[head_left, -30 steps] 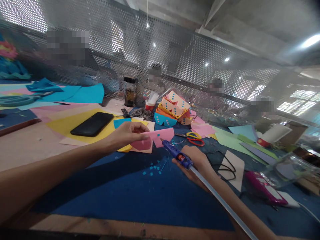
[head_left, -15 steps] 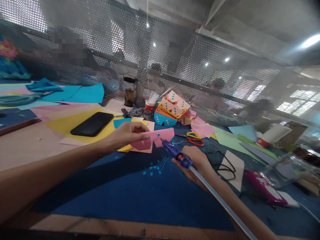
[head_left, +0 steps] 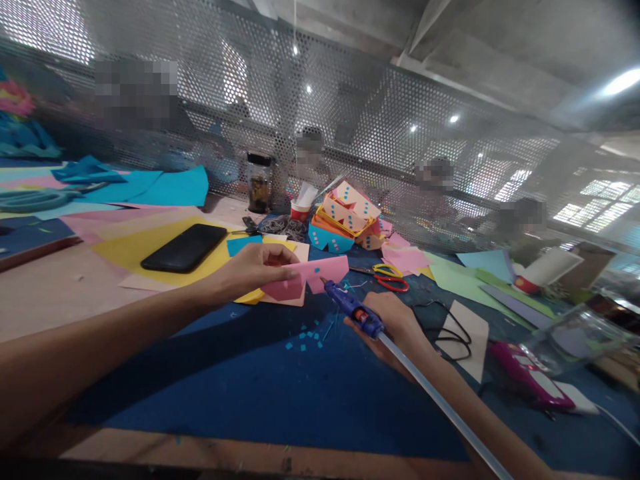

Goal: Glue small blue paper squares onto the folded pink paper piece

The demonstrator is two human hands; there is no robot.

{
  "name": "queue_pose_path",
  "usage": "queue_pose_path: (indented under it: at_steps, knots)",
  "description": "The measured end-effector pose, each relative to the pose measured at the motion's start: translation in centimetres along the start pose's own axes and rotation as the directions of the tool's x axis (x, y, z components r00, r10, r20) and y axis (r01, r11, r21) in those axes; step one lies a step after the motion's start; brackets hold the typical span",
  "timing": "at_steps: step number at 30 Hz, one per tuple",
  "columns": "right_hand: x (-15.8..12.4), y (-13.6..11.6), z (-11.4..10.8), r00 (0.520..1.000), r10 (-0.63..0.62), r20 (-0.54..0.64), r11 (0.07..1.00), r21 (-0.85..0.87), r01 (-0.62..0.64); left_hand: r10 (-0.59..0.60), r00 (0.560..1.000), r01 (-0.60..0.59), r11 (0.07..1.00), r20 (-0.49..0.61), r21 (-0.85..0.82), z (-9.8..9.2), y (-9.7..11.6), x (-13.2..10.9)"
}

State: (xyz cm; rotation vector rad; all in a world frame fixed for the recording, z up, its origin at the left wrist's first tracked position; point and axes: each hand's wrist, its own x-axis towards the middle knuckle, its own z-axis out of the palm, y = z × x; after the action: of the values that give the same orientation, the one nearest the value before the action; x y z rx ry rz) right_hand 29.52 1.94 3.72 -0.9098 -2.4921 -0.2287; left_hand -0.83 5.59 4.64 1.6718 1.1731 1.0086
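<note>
Well in from the table's near edge [head_left: 280, 447], the left hand [head_left: 254, 268] pinches pink paper [head_left: 331, 267]; the right hand [head_left: 393, 321], wrapped round the glue gun [head_left: 349, 305], should dab sparingly.

Paper-craft workshop: glue gun [head_left: 353, 309], scissors [head_left: 376, 272] just beyond it, coloured paper sheets [head_left: 123, 250] to its left, perforated metal screen [head_left: 350, 133] behind it.

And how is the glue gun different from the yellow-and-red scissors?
The glue gun is blue; the scissors have one yellow and one red handle. The glue gun is in the right hand; the scissors lie on the blue surface. Both point leftward in the picture.
</note>
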Motion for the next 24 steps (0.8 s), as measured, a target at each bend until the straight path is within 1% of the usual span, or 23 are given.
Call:
queue_pose_path:
  at_steps: [6, 12, 21, 24]
  knots:
    - [0.15, 0.0, -0.04, 1.0, 0.011, 0.005, 1.0, -0.009, -0.011, -0.01, 1.0, 0.01, 1.0, -0.004, 0.006, 0.01, 0.28, -0.1]
    - [0.26, -0.13, -0.28, 0.998, 0.03, 0.053, 1.0, 0.003, -0.03, -0.002, 1.0, 0.002, 1.0, 0.003, 0.012, -0.01, 0.13, -0.14]
    - [0.2, -0.16, -0.21, 0.999, 0.013, 0.046, 1.0, -0.008, -0.012, -0.005, 1.0, 0.005, 1.0, 0.001, 0.002, -0.01, 0.04, -0.07]
    - [0.18, -0.17, -0.25, 0.999, 0.015, 0.028, 1.0, -0.009, -0.015, 0.0, 1.0, 0.0, 1.0, -0.002, -0.014, -0.04, -0.17, 0.04]
